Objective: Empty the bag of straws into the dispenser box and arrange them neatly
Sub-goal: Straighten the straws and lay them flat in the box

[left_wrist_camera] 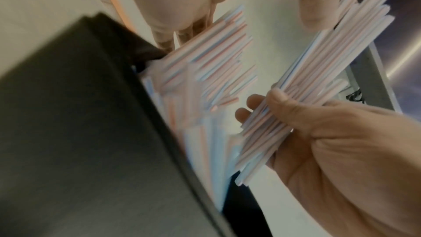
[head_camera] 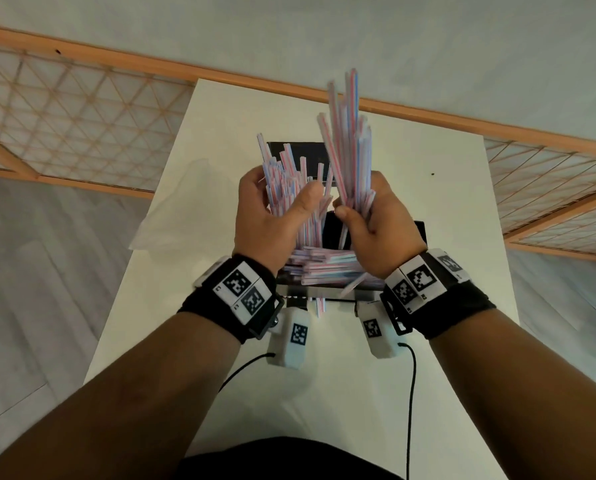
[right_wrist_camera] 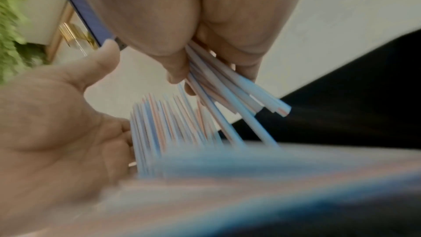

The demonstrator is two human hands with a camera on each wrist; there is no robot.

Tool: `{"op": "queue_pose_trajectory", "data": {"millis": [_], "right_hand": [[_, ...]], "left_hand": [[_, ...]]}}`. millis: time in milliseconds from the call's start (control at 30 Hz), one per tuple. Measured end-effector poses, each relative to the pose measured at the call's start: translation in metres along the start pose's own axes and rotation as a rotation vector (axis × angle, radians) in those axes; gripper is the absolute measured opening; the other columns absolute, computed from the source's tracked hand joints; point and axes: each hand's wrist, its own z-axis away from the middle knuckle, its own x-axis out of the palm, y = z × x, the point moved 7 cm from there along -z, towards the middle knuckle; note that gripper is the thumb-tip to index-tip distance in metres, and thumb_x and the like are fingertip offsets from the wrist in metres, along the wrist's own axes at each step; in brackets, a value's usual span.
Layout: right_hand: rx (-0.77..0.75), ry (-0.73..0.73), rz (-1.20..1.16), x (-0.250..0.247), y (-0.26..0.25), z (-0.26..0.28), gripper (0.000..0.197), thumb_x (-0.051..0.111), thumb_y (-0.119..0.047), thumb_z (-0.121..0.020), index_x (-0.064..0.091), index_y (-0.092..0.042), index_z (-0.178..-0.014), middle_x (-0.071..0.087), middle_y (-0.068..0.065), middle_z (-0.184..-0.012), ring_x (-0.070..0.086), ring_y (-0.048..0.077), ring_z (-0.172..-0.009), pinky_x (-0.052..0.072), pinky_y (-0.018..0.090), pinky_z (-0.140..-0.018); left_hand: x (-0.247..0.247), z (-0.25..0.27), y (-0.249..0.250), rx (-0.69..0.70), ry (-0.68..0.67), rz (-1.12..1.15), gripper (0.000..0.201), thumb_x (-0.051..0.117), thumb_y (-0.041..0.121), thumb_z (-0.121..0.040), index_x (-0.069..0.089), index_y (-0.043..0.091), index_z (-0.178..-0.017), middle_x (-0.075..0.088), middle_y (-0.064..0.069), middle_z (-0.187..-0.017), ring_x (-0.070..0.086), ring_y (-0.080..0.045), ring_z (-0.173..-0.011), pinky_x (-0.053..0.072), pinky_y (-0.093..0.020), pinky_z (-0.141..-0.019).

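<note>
Both hands hover over the black dispenser box (head_camera: 422, 231) on the white table (head_camera: 428, 358). My left hand (head_camera: 272, 213) grips an upright bundle of red-and-blue striped straws (head_camera: 284, 183), thumb across its front. My right hand (head_camera: 372, 220) grips a taller bundle of straws (head_camera: 346, 143) that fans upward. More straws (head_camera: 324, 265) lie crosswise in the box below the hands. The left wrist view shows the right hand (left_wrist_camera: 318, 141) around its bundle (left_wrist_camera: 307, 87) beside the box wall (left_wrist_camera: 68, 132). The right wrist view shows straw ends (right_wrist_camera: 239, 96) sticking out below my right fingers.
A crumpled clear plastic bag (head_camera: 175, 209) lies on the table's left edge. One straw (head_camera: 320, 306) pokes out at the box's front. Cables from the wrist cameras trail over the near table. A wooden lattice screen (head_camera: 64, 109) runs behind the table.
</note>
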Motion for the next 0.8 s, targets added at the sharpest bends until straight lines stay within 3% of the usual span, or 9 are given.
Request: {"op": "queue_pose_trajectory", "data": {"millis": [167, 267, 400, 467, 533, 600, 667, 733, 800], "right_hand": [[-0.107, 0.013, -0.013, -0.021, -0.011, -0.003, 0.027, 0.058, -0.007, -0.092, 0.051, -0.01, -0.118, 0.057, -0.012, -0.084, 0.058, 0.012, -0.074, 0.047, 0.021, -0.067], [-0.122, -0.07, 0.057, -0.015, -0.005, 0.002, 0.028, 0.06, -0.004, -0.089, 0.053, -0.009, -0.116, 0.055, -0.008, -0.081, 0.049, 0.009, -0.066, 0.04, 0.012, -0.062], [-0.046, -0.225, 0.164, 0.006, 0.02, 0.011, 0.016, 0.062, -0.008, -0.087, 0.057, -0.012, -0.102, 0.058, 0.0, -0.082, 0.056, 0.022, -0.072, 0.038, 0.014, -0.061], [-0.009, -0.307, 0.206, 0.018, 0.031, 0.017, 0.012, 0.063, -0.014, -0.086, 0.058, -0.015, -0.097, 0.06, -0.001, -0.081, 0.059, 0.024, -0.074, 0.043, 0.022, -0.065], [0.05, -0.349, 0.213, 0.026, 0.039, 0.02, 0.012, 0.065, -0.018, -0.084, 0.06, -0.019, -0.096, 0.062, -0.002, -0.081, 0.06, 0.022, -0.075, 0.048, 0.029, -0.07], [0.068, -0.352, 0.208, 0.03, 0.039, 0.02, 0.012, 0.065, -0.02, -0.084, 0.06, -0.02, -0.095, 0.063, -0.002, -0.081, 0.061, 0.022, -0.076, 0.051, 0.032, -0.072], [0.036, -0.314, 0.206, 0.03, 0.034, 0.017, 0.012, 0.065, -0.021, -0.083, 0.059, -0.018, -0.093, 0.063, -0.003, -0.082, 0.059, 0.022, -0.076, 0.048, 0.029, -0.07], [-0.012, -0.255, 0.177, 0.028, 0.025, 0.015, 0.015, 0.069, -0.021, -0.082, 0.055, -0.022, -0.086, 0.057, -0.006, -0.079, 0.053, 0.017, -0.072, 0.039, 0.014, -0.064], [-0.042, -0.2, 0.15, 0.026, 0.016, 0.013, 0.019, 0.071, -0.036, -0.079, 0.053, -0.027, -0.081, 0.055, -0.007, -0.075, 0.049, 0.014, -0.067, 0.033, 0.011, -0.06]], "left_hand": [[0.004, 0.003, 0.0, -0.019, -0.008, 0.043, 0.087, 0.076, 0.065, -0.065, 0.049, 0.017, -0.133, 0.065, 0.001, -0.127, 0.065, -0.008, -0.116, 0.049, -0.042, -0.109], [0.003, 0.006, -0.002, -0.007, -0.009, 0.052, 0.091, 0.073, 0.067, -0.068, 0.048, 0.009, -0.133, 0.064, -0.002, -0.127, 0.065, -0.012, -0.115, 0.05, -0.038, -0.105], [-0.008, 0.004, 0.009, 0.048, 0.087, 0.126, 0.098, 0.057, 0.069, -0.073, 0.044, -0.006, -0.136, 0.056, -0.008, -0.114, 0.055, -0.012, -0.098, 0.044, -0.011, -0.081], [-0.013, 0.005, 0.017, 0.071, 0.125, 0.124, 0.098, 0.046, 0.069, -0.075, 0.04, -0.003, -0.141, 0.053, -0.014, -0.128, 0.055, -0.013, -0.11, 0.04, -0.009, -0.088], [-0.013, 0.008, 0.029, 0.114, 0.116, 0.076, 0.094, 0.04, 0.07, -0.079, 0.038, 0.005, -0.147, 0.047, -0.008, -0.144, 0.048, -0.009, -0.129, 0.036, -0.013, -0.099], [-0.011, 0.012, 0.038, 0.154, 0.093, 0.025, 0.083, 0.038, 0.063, -0.089, 0.033, 0.01, -0.154, 0.039, -0.003, -0.157, 0.038, -0.008, -0.142, 0.032, -0.009, -0.105], [-0.006, 0.017, 0.044, 0.23, 0.05, -0.101, 0.072, 0.034, 0.051, -0.099, 0.027, 0.011, -0.158, 0.03, -0.003, -0.165, 0.028, -0.007, -0.15, 0.025, -0.01, -0.115], [0.001, 0.023, 0.048, 0.339, -0.006, -0.245, 0.067, 0.031, 0.045, -0.103, 0.027, 0.007, -0.158, 0.025, -0.009, -0.167, 0.022, -0.013, -0.154, 0.019, -0.025, -0.125], [0.006, 0.03, 0.047, 0.431, -0.056, -0.362, 0.061, 0.03, 0.037, -0.105, 0.032, 0.004, -0.155, 0.023, -0.016, -0.167, 0.019, -0.019, -0.156, 0.017, -0.033, -0.127]]}}
